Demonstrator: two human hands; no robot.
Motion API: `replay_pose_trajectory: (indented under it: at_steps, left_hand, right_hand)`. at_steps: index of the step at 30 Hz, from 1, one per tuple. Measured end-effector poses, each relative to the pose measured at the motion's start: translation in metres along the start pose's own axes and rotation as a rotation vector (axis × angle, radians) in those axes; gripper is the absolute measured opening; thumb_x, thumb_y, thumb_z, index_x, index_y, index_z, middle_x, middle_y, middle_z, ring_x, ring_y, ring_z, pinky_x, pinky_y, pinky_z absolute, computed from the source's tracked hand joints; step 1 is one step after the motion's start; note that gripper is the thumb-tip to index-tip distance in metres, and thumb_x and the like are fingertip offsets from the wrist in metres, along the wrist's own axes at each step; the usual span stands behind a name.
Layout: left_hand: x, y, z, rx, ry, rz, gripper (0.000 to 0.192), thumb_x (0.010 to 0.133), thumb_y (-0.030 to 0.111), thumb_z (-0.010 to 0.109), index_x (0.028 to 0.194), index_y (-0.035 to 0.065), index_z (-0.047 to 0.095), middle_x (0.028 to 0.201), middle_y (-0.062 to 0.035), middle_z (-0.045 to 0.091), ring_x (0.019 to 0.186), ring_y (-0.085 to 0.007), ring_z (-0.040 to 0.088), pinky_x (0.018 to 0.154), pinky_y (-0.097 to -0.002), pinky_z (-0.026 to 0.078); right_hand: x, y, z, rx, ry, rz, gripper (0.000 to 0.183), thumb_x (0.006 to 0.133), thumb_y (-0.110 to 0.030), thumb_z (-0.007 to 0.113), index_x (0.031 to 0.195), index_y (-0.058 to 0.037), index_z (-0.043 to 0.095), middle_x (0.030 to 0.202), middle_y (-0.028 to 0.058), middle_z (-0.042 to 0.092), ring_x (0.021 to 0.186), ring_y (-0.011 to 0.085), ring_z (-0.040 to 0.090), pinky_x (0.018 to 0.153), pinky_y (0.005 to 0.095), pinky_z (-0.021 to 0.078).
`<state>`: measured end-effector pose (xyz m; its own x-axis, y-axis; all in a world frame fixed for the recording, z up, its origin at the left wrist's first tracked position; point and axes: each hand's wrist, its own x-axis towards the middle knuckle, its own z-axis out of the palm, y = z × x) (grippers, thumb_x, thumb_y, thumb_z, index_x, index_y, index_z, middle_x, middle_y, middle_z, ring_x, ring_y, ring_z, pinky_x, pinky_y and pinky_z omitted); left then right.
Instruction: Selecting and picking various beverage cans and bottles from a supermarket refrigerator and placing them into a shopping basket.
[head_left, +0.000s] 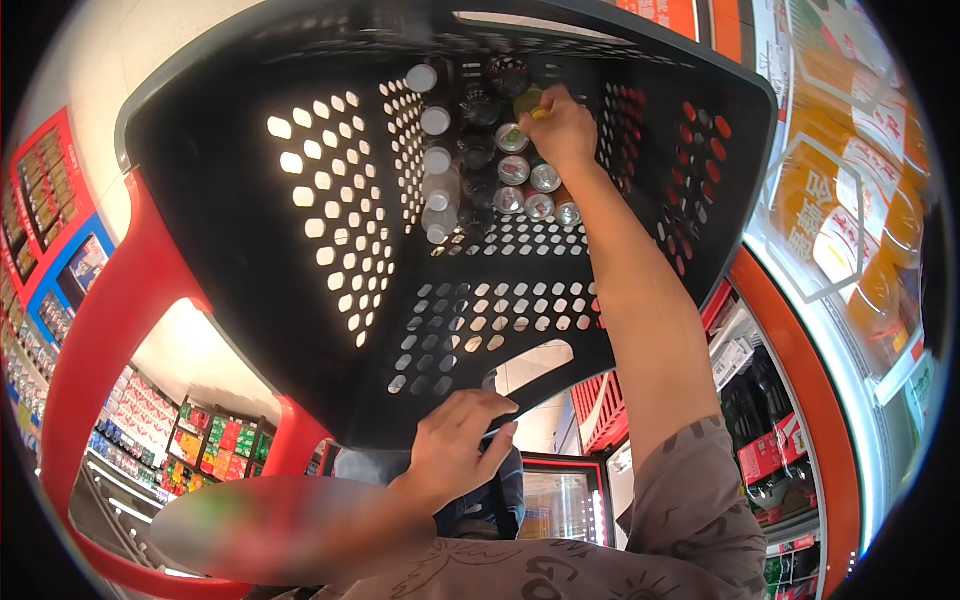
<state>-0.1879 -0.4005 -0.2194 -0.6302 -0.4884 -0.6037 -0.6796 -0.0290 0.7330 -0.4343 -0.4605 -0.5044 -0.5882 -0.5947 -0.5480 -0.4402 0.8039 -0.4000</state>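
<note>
A black plastic shopping basket (232, 360) with oval holes and a red handle (97, 322) fills the middle of the view. My right hand (561, 129) reaches into it, its fingers closed around the yellow cap of a bottle (527, 99). Below that hand stand several drink cans (514, 170), tops facing up. To their left are dark bottles (478, 154) and a column of bottles with white caps (435, 120). My left hand (463, 442) rests at the basket's near rim, beside the cut-out grip, with the thumb apart from the fingers; it grips nothing that I can make out.
At the right, an orange-edged refrigerated shelf (795, 375) holds orange drink bottles (889, 225) and dark bottles. Stocked shelves (217, 442) stand at the lower left, a red display (45, 195) at the far left. Red baskets (600, 411) and a glass-door cooler (562, 502) are below.
</note>
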Motion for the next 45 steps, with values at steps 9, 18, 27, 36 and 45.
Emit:
replay_pose_trajectory:
  at_steps: [9,18,27,36,45]
  left_hand:
    - [0.0,0.0,0.001,-0.012,0.005,0.021,0.014,0.079,0.004,0.069,0.092,0.0067,0.065,0.088,-0.0068,0.069,0.08,-0.0242,0.067,0.067,-0.0326,0.054]
    - [-0.001,-0.002,0.003,0.044,-0.003,0.085,0.011,0.078,0.002,0.068,0.088,0.0069,0.066,0.084,-0.0066,0.068,0.077,-0.0238,0.067,0.064,-0.0321,0.054]
    - [-0.007,-0.002,0.006,0.019,0.048,0.131,0.01,0.079,0.003,0.07,0.088,0.0068,0.066,0.083,-0.0069,0.069,0.075,-0.0251,0.067,0.064,-0.0326,0.053]
    - [-0.054,0.027,0.016,-0.023,-0.102,0.106,0.006,0.087,0.004,0.063,0.091,0.0019,0.067,0.081,-0.0105,0.069,0.075,-0.0246,0.066,0.068,-0.0327,0.051]
    - [-0.128,0.112,0.052,-0.045,-0.373,0.384,0.011,0.09,0.008,0.061,0.095,0.0039,0.071,0.086,-0.0108,0.07,0.074,-0.023,0.068,0.068,-0.0333,0.053]
  right_hand:
    - [-0.002,0.004,0.021,0.217,-0.099,0.109,0.051,0.077,-0.029,0.078,0.116,-0.0054,0.054,0.111,0.0181,0.067,0.105,0.0343,0.065,0.088,0.0407,0.0504]
    - [-0.018,0.018,0.03,0.28,-0.022,0.12,0.072,0.075,-0.02,0.079,0.137,-0.0043,0.045,0.096,0.0112,0.068,0.091,0.0255,0.067,0.086,0.0353,0.0514]
    - [-0.12,0.034,0.017,0.582,-0.008,0.003,0.045,0.077,-0.01,0.072,0.119,0.0011,0.058,0.091,0.0132,0.065,0.082,0.0263,0.064,0.076,0.0379,0.0524]
    - [-0.263,0.019,-0.073,0.949,-0.053,-0.01,0.035,0.085,-0.006,0.068,0.119,0.0001,0.06,0.091,0.0112,0.067,0.083,0.0167,0.067,0.076,0.0288,0.0548]
    - [-0.456,0.026,-0.203,0.819,0.154,0.044,0.033,0.09,-0.014,0.066,0.12,-0.0024,0.061,0.093,0.0114,0.068,0.088,0.0185,0.068,0.081,0.0317,0.0543]
